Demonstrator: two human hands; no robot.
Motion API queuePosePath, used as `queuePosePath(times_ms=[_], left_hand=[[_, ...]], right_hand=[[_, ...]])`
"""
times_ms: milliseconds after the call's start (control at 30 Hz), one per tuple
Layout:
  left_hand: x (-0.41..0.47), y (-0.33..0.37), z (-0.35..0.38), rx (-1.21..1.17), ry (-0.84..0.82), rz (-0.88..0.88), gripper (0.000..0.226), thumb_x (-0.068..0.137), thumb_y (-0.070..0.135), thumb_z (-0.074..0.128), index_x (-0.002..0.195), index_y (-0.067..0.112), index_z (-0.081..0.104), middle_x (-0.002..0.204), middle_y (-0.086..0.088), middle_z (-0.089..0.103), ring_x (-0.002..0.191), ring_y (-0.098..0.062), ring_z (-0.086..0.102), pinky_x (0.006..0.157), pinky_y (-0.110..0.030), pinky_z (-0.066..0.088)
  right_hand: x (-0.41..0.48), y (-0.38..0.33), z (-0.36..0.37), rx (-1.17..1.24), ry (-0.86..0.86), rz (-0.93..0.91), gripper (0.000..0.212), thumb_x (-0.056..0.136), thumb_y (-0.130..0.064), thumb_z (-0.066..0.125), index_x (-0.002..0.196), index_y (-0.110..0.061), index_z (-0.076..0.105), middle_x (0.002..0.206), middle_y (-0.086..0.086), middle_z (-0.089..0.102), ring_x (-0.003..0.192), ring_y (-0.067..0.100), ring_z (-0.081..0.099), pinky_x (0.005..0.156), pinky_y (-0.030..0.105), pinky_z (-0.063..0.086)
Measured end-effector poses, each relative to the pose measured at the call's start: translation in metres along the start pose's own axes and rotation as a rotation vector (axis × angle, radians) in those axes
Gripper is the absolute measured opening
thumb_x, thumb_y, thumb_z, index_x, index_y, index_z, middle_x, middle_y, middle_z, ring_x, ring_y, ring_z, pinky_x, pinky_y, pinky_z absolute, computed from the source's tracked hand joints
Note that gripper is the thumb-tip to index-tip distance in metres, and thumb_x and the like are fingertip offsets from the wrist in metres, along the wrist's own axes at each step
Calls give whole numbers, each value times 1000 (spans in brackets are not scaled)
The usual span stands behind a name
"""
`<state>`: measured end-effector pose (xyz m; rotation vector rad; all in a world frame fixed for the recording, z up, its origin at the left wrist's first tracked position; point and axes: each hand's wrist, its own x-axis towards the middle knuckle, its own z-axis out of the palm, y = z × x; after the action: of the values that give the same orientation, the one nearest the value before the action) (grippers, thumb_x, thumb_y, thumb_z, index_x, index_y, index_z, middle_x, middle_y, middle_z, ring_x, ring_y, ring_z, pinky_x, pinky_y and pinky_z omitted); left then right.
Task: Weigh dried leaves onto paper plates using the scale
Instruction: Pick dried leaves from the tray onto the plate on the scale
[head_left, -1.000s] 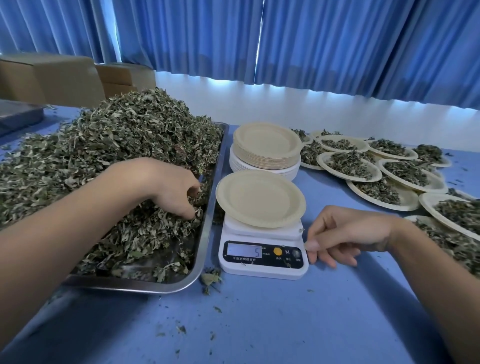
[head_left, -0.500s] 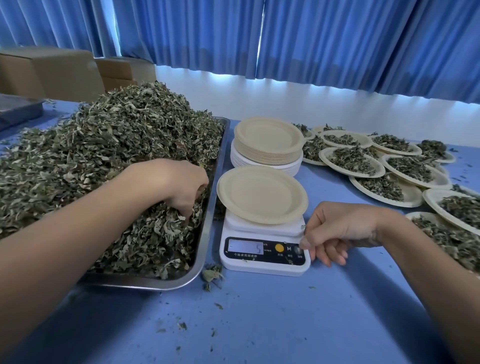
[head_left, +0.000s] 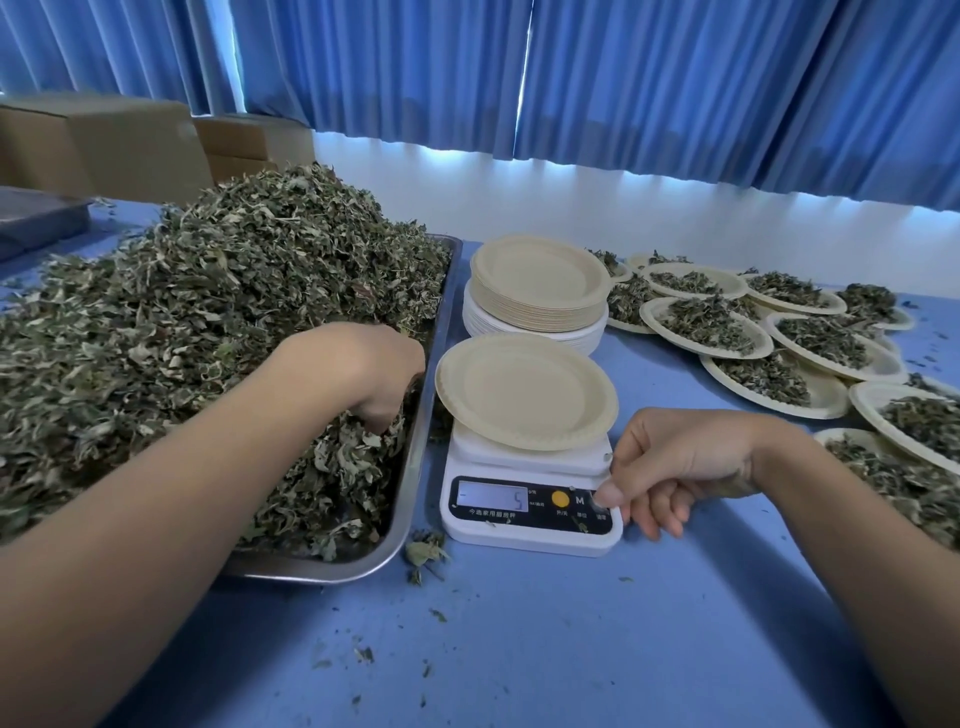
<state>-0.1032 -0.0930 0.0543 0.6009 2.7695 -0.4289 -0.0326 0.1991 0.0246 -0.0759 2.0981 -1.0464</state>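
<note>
Tabletop (head_left: 519, 649): blue, running back to a white wall (head_left: 519, 208) under blue curtains (head_left: 649, 78); cardboard boxes (head_left: 104, 145) at far left
Left half: metal tray (head_left: 410, 483), heaped with dried leaves (head_left: 208, 322) above its rim
Centre: scale (head_left: 530, 527) just beside the tray's right edge, display reading 5, carrying one empty paper plate (head_left: 524, 389); plate stack (head_left: 540, 291) directly behind it
Right: filled plates (head_left: 727, 327), overlapping, reaching the picture's right edge
Left hand (head_left: 363, 369): in the heap near the tray's right rim, fingers curled round leaves, tips buried
Right hand (head_left: 685, 462): one fingertip on the scale's rightmost button, other fingers curled, holding nothing
Open tabletop: the near strip in front of tray and scale, bearing scattered leaf crumbs (head_left: 426, 553)
</note>
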Motion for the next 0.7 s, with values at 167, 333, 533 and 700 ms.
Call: queuePosePath(times_ms=[167, 333, 533, 700], left_hand=[[-1, -7, -1, -89, 14, 27, 26, 80, 6, 67, 76, 19, 44, 73, 1, 46, 64, -19, 40, 55, -27, 34], [-11, -15, -13, -186, 139, 47, 22, 79, 0, 64, 82, 16, 49, 76, 1, 51, 64, -18, 40, 54, -27, 33], [-16, -19, -19, -274, 262, 39, 26, 79, -8, 56, 94, 13, 58, 85, 0, 57, 68, -17, 47, 54, -27, 36], [-20, -27, -25, -358, 400, 8, 33, 75, -12, 53, 94, 15, 59, 88, -5, 59, 69, -20, 50, 54, -29, 39]], right_hand=[[-6, 14, -13, 116, -22, -69, 30, 79, -31, 81, 86, -3, 78, 74, 19, 72, 52, 13, 67, 51, 15, 51], [-8, 34, -31, 351, 143, -161, 17, 84, -13, 74, 79, 4, 74, 67, 23, 67, 42, 13, 59, 43, 17, 49], [-1, 39, -33, 417, 234, -215, 20, 82, -14, 70, 85, 5, 74, 70, 22, 67, 47, 14, 60, 41, 16, 46], [1, 39, -30, 360, 231, -219, 25, 82, -17, 73, 89, 7, 73, 72, 21, 67, 48, 14, 61, 41, 16, 46]])
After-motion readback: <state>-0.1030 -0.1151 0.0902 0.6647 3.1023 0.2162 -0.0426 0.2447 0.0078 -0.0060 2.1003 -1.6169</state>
